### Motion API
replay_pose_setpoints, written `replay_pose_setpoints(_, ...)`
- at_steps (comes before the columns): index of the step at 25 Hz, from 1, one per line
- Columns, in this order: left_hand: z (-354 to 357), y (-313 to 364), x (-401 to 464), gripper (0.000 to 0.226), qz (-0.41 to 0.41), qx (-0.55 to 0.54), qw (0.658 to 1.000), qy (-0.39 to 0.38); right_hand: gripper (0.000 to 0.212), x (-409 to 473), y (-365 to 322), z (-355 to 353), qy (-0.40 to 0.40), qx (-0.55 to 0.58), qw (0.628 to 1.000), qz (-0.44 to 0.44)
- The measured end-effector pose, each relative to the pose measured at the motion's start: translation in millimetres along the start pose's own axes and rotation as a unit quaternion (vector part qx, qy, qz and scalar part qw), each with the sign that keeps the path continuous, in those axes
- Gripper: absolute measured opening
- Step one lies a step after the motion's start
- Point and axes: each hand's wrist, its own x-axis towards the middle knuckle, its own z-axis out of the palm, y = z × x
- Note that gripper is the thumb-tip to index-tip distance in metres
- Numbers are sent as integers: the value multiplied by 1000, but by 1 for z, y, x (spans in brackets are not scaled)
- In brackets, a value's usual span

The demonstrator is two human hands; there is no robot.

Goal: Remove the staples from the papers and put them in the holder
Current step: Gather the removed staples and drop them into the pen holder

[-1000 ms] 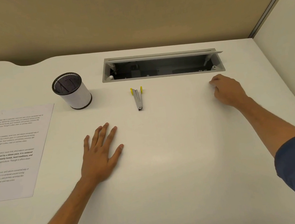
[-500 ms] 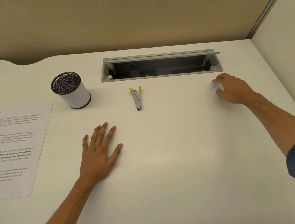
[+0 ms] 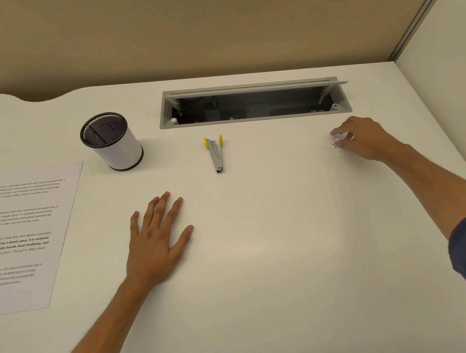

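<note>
A printed paper sheet [image 3: 24, 238] lies flat at the desk's left edge. Behind it stands a white cylindrical holder [image 3: 113, 143] with a black mesh inside. A grey staple remover [image 3: 216, 154] with yellow tabs lies mid-desk, untouched. My left hand [image 3: 155, 243] rests flat on the desk, fingers spread, holding nothing. At the right, my right hand [image 3: 366, 138] pinches a small whitish, sparkly clump [image 3: 338, 138] at its fingertips; what the clump is made of I cannot tell.
A grey open cable tray [image 3: 254, 102] is recessed in the white desk [image 3: 264, 259] behind the staple remover. A beige partition wall rises at the back and a white side panel [image 3: 454, 87] stands on the right.
My right hand has curled and drawn slightly back, and a small whitish clump now shows at its fingertips. My left hand, the holder, the staple remover and the paper have stayed put.
</note>
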Motion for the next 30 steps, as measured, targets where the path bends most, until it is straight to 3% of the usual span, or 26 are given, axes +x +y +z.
replay_pose_setpoints(4, 1, 0, 1, 64, 1, 3, 1000, 1, 19, 1, -5, 5, 46, 18, 999, 8)
replay_pose_setpoints(14, 1, -1, 1, 64, -1, 1, 1000, 0, 21, 6, -4, 16, 91, -14, 996, 9)
replay_pose_setpoints(18, 2, -2, 0, 64, 0, 3, 1000, 1, 15, 2, -1, 16, 139, 123, 979, 89)
replay_pose_setpoints(20, 2, -2, 1, 64, 0, 1, 1000, 3, 14, -3, 0, 14, 179, 268, 934, 155)
replay_pose_setpoints(23, 3, -2, 1, 64, 1, 0, 1000, 6, 26, -8, -7, 5, 179, 504, 813, 228)
replay_pose_setpoints(26, 3, -2, 1, 64, 3, 0, 1000, 7, 16, -13, -27, -6, 161, 638, 711, 250)
replay_pose_setpoints(30, 3, -1, 1, 65, 5, -1, 1000, 12, 11, -18, -67, -13, 134, 719, 646, 219)
